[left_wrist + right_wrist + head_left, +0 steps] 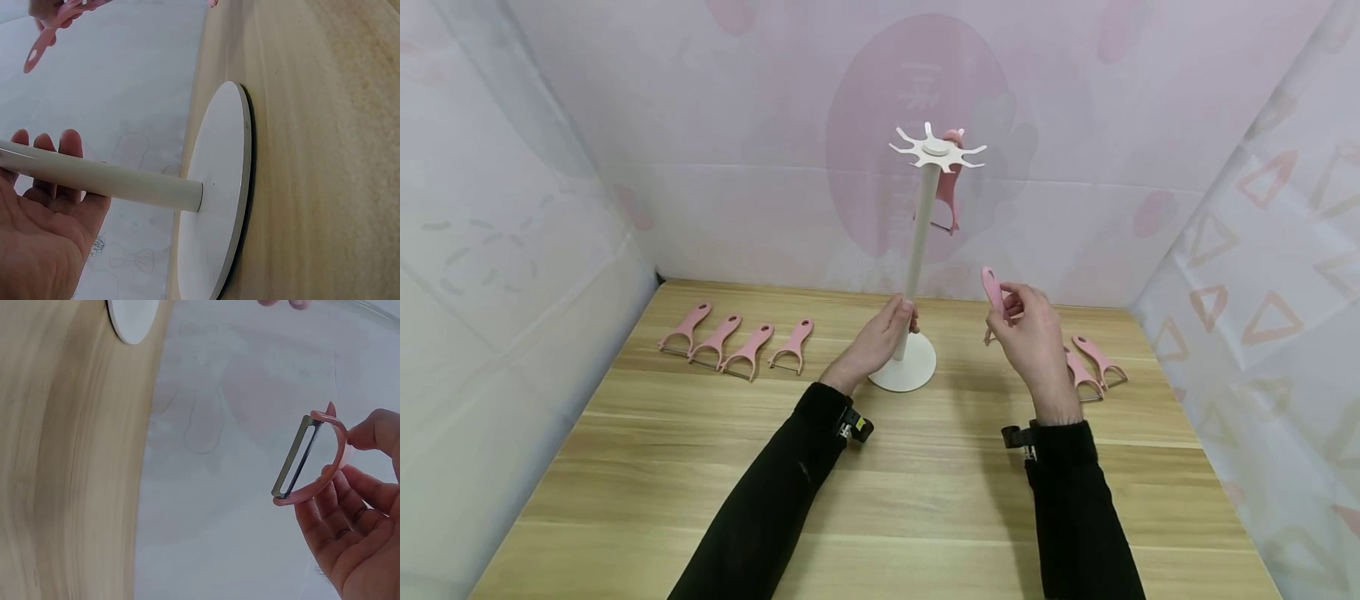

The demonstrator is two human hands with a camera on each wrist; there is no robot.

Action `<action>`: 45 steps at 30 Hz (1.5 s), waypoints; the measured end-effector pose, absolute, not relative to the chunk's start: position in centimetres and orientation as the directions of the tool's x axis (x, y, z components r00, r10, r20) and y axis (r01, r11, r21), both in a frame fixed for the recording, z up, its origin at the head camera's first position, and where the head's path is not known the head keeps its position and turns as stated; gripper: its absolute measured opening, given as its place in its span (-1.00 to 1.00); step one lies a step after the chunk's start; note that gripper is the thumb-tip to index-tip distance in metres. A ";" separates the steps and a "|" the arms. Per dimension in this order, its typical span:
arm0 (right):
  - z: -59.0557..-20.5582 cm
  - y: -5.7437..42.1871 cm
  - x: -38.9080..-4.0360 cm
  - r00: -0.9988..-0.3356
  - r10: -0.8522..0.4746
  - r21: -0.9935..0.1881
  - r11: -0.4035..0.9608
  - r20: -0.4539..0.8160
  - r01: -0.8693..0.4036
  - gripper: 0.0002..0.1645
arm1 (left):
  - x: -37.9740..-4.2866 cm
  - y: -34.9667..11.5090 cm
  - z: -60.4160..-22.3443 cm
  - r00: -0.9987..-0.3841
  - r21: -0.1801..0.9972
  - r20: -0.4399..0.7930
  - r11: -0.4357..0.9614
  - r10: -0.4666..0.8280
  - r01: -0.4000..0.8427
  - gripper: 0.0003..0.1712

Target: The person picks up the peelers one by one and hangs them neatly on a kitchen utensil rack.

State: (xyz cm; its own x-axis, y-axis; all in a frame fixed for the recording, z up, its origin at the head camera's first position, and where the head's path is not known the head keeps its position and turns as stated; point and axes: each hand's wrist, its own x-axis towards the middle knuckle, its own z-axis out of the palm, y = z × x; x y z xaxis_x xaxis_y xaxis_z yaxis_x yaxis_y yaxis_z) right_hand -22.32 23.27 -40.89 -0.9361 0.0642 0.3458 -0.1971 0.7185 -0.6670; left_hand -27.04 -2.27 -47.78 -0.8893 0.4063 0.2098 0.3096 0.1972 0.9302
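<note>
A white stand (917, 237) rises from a round base (904, 375), with a ring of hooked arms at its top. My left hand (874, 340) holds its pole low down, fingers curled behind it in the left wrist view. One pink peeler (947, 196) hangs from an arm on the far side of the top. Right of the pole, my right hand (1030, 329) pinches another pink peeler (328, 481), its handle pointing up and its metal blade down. This peeler is above the table and apart from the stand.
Several pink peelers (741, 350) lie in a row on the wooden table (880, 517) at the left. Two more peelers (1101, 360) lie at the right, partly behind my right hand. A patterned cloth backdrop (737, 217) rises behind the table's far edge.
</note>
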 end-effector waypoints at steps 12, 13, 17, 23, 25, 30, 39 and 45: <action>-39.4 22.0 -22.2 -0.869 0.081 -0.713 0.612 0.488 -0.343 -0.47 | -27.2 -2.5 -48.0 -0.893 0.935 0.186 0.207 0.410 0.289 -0.22; -39.3 21.9 -22.2 -0.865 0.085 -0.717 0.602 0.494 -0.351 -0.47 | -27.2 -2.5 -47.9 -0.892 0.934 0.189 0.206 0.411 0.292 -0.23; -38.8 21.6 -22.3 -0.849 0.098 -0.734 0.560 0.519 -0.384 -0.48 | -27.2 -2.5 -47.9 -0.888 0.935 0.197 0.192 0.416 0.298 -0.27; -37.5 21.1 -22.3 -0.815 0.118 -0.734 0.521 0.567 -0.435 -0.52 | -27.2 -2.4 -48.0 -0.890 0.939 0.201 0.178 0.410 0.294 -0.36; -36.9 20.8 -22.1 -0.803 0.128 -0.734 0.507 0.582 -0.452 -0.52 | -27.2 -2.4 -48.0 -0.891 0.941 0.199 0.175 0.409 0.290 -0.37; -34.6 19.5 -20.9 -0.776 0.138 -0.727 0.480 0.615 -0.491 -0.52 | -27.2 -2.5 -48.0 -0.889 0.939 0.197 0.180 0.414 0.293 -0.27; -32.5 18.6 -20.1 -0.757 0.143 -0.724 0.445 0.638 -0.526 -0.53 | -27.3 -2.6 -48.1 -0.877 0.931 0.211 0.185 0.432 0.315 -0.28; -31.6 18.3 -20.1 -0.751 0.148 -0.726 0.427 0.644 -0.539 -0.52 | -27.3 -2.6 -48.2 -0.881 0.925 0.213 0.202 0.422 0.321 -0.36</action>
